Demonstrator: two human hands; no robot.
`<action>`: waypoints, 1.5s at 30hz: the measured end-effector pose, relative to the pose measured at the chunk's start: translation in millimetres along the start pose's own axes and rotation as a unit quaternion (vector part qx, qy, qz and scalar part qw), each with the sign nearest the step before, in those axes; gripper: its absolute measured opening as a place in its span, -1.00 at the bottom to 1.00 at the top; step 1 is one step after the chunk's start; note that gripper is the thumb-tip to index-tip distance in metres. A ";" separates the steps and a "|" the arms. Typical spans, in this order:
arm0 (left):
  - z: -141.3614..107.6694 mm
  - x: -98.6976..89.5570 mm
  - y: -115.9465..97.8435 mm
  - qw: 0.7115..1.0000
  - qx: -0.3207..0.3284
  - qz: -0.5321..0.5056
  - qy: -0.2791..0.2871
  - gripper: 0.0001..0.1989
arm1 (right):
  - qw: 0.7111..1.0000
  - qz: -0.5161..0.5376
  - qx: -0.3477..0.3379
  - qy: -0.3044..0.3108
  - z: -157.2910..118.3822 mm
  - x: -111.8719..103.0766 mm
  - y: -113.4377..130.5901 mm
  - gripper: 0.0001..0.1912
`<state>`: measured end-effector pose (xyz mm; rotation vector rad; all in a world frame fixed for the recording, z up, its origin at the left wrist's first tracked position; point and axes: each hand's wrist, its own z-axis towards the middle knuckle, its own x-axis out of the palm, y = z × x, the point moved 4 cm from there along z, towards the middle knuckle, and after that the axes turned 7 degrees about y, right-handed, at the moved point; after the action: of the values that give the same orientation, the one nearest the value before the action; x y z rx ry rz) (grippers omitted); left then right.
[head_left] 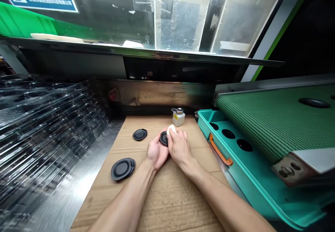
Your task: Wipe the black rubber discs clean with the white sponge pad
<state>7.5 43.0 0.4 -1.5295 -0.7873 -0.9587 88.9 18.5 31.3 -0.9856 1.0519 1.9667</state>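
My left hand (157, 151) cups a black round rubber disc (163, 138) at the middle of a cardboard sheet (167, 200). My right hand (179, 148) holds a white cloth pad (171, 130) pressed against that disc, and the fingers hide part of both. To the left, a single black disc (139, 134) lies flat on the cardboard. Nearer me sits a small stack of black discs (122, 169). A white pump dispenser bottle (178, 117) stands just beyond my hands, apart from them.
Stacks of clear moulded plastic trays (47, 127) rise on the left beside a steel surface (73, 193). On the right, a teal tray with round holes and an orange handle (230, 134) sits below a green conveyor belt (272, 120) carrying a black disc.
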 end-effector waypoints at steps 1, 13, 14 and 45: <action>0.1 -1.0 -0.2 1.000 0.000 0.002 -0.003 -0.66 | 1.000 -0.003 0.002 -0.001 -1.3 -0.1 -0.6 -0.64; 5.6 -7.9 -3.1 1.000 -0.011 -0.018 -0.008 -0.63 | 0.992 -0.087 0.084 0.028 20.6 -21.1 -90.9 -0.74; 6.2 -8.2 -3.7 1.000 -0.008 -0.020 -0.010 -0.62 | 0.990 -0.103 0.092 0.036 18.0 -22.5 -91.2 -0.75; 1.0 -6.4 11.6 0.998 -0.052 0.002 -0.020 -0.71 | 0.981 0.100 -0.150 0.068 -2.2 -2.6 -14.3 -0.77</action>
<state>15.0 42.2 -10.6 -1.6441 -0.7724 -0.9832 102.6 22.2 27.6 -1.2315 0.9768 2.2984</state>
